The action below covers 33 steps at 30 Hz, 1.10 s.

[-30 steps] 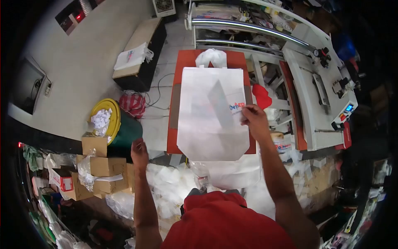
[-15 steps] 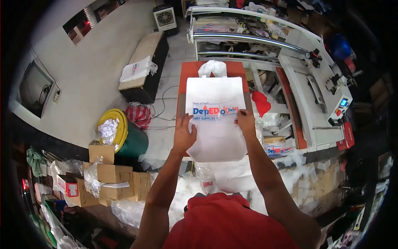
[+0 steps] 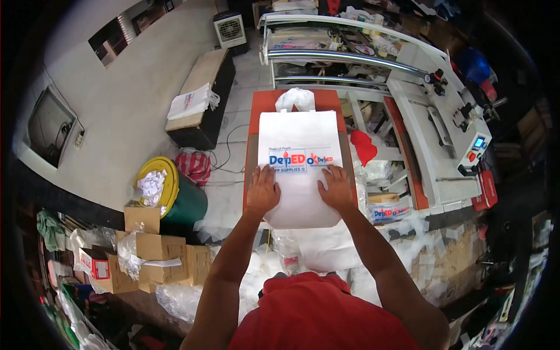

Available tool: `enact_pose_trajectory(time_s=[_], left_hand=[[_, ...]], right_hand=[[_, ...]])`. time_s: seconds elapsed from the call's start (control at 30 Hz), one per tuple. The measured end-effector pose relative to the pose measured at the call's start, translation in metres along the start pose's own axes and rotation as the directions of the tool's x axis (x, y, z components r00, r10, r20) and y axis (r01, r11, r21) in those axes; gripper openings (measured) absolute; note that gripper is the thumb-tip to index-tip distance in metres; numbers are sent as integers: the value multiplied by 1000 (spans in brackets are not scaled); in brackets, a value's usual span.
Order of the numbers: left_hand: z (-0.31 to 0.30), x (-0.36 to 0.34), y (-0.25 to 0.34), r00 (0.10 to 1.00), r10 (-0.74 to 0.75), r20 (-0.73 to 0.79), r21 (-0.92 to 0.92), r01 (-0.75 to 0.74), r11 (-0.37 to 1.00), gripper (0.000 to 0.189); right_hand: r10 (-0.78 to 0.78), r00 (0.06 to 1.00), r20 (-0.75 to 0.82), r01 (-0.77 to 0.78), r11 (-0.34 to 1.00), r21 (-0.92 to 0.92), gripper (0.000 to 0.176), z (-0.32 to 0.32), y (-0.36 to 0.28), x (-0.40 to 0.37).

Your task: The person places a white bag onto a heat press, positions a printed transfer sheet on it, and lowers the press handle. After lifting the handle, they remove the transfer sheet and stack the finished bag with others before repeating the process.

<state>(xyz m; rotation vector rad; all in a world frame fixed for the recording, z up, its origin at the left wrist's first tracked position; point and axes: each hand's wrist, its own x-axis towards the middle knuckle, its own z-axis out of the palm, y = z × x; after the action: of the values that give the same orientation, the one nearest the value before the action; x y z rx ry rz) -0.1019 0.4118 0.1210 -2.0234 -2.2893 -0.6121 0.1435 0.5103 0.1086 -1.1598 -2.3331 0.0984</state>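
Observation:
A white bag with a blue and red "DepED" print lies flat on an orange-red board. Its handles point away from me at the far end. My left hand rests on the bag's left side, fingers stretched out, the fingertips at the lower left of the print. Over on the right side, my right hand lies spread on the bag just below the small right-hand part of the print. Neither hand grips anything.
A machine with metal rollers and a control panel stands behind and to the right. White bags lie on a bench at left. A green bin and cardboard boxes stand at left. A red cloth hangs beside the board.
My right hand has gone from a pinch at the print's right edge to lying spread on the bag. My left hand has moved slightly right, its fingers now over the print's lower left corner.

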Motion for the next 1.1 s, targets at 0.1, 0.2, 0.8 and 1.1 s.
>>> enact_pose_trajectory(time_s=[0.1,0.2,0.8,1.1], left_hand=[[7,0,-4,1000,9,-5,1,-9,1000,54],[4,0,-2,1000,3,3,36,-3,999,54],[-51,-115,-68,881,-311,-358,-266,223,938,51],[40,-350,-129,802,-591,-87,1,593,805,34]], right_hand=[[19,999,35,-20,1000,21,45,-2,0,0],[9,999,39,-10,1000,24,45,-1,1,0],[65,707,-704,-453,806,-381,29,-240,227,-41],[490,826,-278,-560,662,-499,34,-299,367,-56]])
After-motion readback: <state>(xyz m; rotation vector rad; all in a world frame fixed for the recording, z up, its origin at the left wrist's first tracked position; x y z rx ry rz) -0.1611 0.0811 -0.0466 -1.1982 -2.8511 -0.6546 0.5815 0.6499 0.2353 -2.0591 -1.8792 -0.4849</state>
